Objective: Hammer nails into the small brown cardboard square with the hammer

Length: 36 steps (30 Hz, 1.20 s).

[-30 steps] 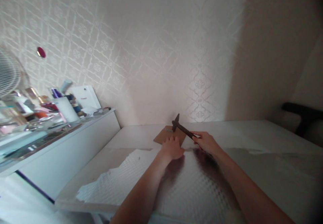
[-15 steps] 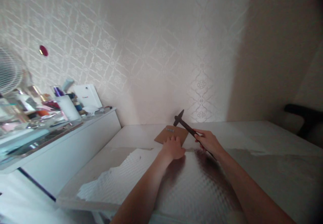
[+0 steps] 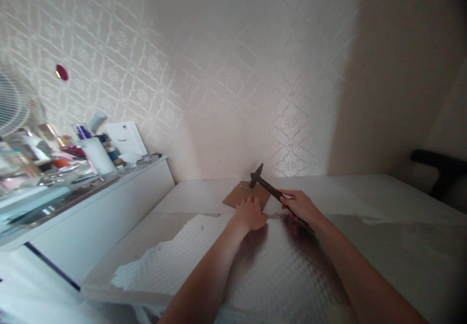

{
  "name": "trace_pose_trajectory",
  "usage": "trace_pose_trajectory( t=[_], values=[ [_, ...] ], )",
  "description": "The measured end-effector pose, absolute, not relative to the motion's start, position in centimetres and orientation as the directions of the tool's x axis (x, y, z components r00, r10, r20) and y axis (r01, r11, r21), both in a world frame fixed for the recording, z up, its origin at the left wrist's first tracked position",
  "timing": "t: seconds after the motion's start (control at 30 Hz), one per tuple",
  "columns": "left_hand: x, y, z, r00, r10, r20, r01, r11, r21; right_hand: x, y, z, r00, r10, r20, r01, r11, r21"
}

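A small brown board [image 3: 241,196] lies on the white table [image 3: 365,202] near the wall. My left hand [image 3: 251,214] rests closed on the board's near edge, fingers curled onto it. My right hand [image 3: 299,206] grips the dark handle of a small hammer [image 3: 263,184]. The hammer's head is down at the board's far part, next to a small pale strip [image 3: 243,187] on it.
A textured white sheet [image 3: 204,261] covers the table's near part. At left stands a white cabinet [image 3: 91,207] crowded with bottles, a white cup [image 3: 95,154] and a fan [image 3: 12,105]. A dark chair arm [image 3: 438,161] shows at far right. The patterned wall is just behind the board.
The hammer head rose half a second ago and has now come back down to the board. My left hand has stayed on the board's edge.
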<state>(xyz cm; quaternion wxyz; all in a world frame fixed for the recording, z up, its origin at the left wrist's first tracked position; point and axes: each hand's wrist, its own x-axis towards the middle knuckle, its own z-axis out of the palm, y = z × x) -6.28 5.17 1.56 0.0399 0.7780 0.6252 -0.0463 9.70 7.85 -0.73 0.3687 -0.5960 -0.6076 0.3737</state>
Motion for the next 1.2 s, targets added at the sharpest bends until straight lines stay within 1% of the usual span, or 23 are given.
trace_pose_trajectory(
  t=[0.3,0.43,0.57,0.73,0.87,1.07,1.2],
  values=[
    [-6.28,5.15,1.45,0.216,0.97,-0.11,0.976,-0.217,0.007,9.75,7.93,-0.76,-0.019,0.999,0.041,0.479,0.045,-0.877],
    [-6.34,5.19,1.39,0.214,0.97,-0.112,0.977,-0.215,0.005,9.71,7.89,-0.64,0.014,0.999,0.05,0.466,0.037,-0.884],
    [-6.32,5.18,1.46,0.217,0.969,-0.114,0.976,-0.218,0.006,9.78,7.91,-0.59,-0.014,0.999,0.052,0.521,0.051,-0.852],
    [-6.27,5.14,1.51,0.203,0.973,-0.111,0.979,-0.204,0.003,9.9,8.01,-0.75,0.008,0.994,0.111,0.543,0.089,-0.835],
    [-6.27,5.13,1.58,0.208,0.971,-0.121,0.978,-0.209,-0.001,9.82,7.98,-0.86,-0.024,0.995,0.095,0.587,0.09,-0.804],
    [-6.28,5.15,1.59,0.211,0.971,-0.117,0.977,-0.213,-0.006,9.56,7.67,-0.64,0.006,0.99,0.138,0.591,0.108,-0.799],
    [-6.26,5.22,1.49,0.21,0.97,-0.126,0.978,-0.21,0.006,9.53,7.6,-0.64,-0.029,0.991,0.132,0.598,0.123,-0.792]
  ],
)
